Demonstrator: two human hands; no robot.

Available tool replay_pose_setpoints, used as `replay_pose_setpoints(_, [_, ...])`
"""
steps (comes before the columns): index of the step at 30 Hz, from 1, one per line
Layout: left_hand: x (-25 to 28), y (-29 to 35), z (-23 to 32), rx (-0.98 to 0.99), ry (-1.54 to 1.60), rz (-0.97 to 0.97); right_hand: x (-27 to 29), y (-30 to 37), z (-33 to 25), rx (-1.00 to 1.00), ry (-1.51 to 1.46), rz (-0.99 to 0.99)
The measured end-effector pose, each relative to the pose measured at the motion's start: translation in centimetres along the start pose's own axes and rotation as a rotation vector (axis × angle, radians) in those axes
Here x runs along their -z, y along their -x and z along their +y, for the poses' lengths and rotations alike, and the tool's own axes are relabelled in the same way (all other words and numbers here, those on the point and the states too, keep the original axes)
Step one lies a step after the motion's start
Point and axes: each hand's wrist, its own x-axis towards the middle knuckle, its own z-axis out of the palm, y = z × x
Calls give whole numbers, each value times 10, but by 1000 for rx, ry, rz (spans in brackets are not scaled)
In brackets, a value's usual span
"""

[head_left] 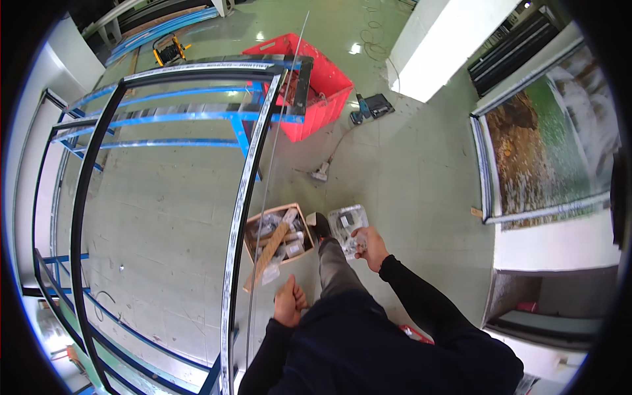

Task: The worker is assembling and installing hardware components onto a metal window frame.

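Observation:
My right hand point(372, 247) is closed, with a small, clear, plastic-looking item point(360, 243) at its fingertips; its exact kind is too small to tell. Beneath that hand, a clear plastic tray point(361, 214) with small parts in it sits on the floor beside my shoe point(319, 226). My left hand point(288, 304) hangs lower, with its fingers curled in and the thumb up. Whether it holds anything is hidden. Just beyond it stands a cardboard box point(307, 224) of bagged parts, and a brown strip point(271, 252) lies slanted across the box.
To my left a large black-edged frame point(245, 197) rests over blue metal stands point(178, 117). A thin rod point(271, 148) runs along its near side. A red bin point(332, 105), a cordless drill point(359, 113) and a corded tool point(320, 172) are ahead. A framed panel point(540, 145) leans at right.

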Motion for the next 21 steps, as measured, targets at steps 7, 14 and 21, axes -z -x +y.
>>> replay_pose_setpoints(7, [26,-98,-41,77,-137,614,40,-353,-60,79,444,110])
replay_pose_setpoints(14, [73,-73,-147,-179,-1370,523,-50,-712,-205,1052,1424,257])
replay_pose_setpoints(21, [-13,-177,-79,228,-1228,393,-146,-828,-300,351,273,27])
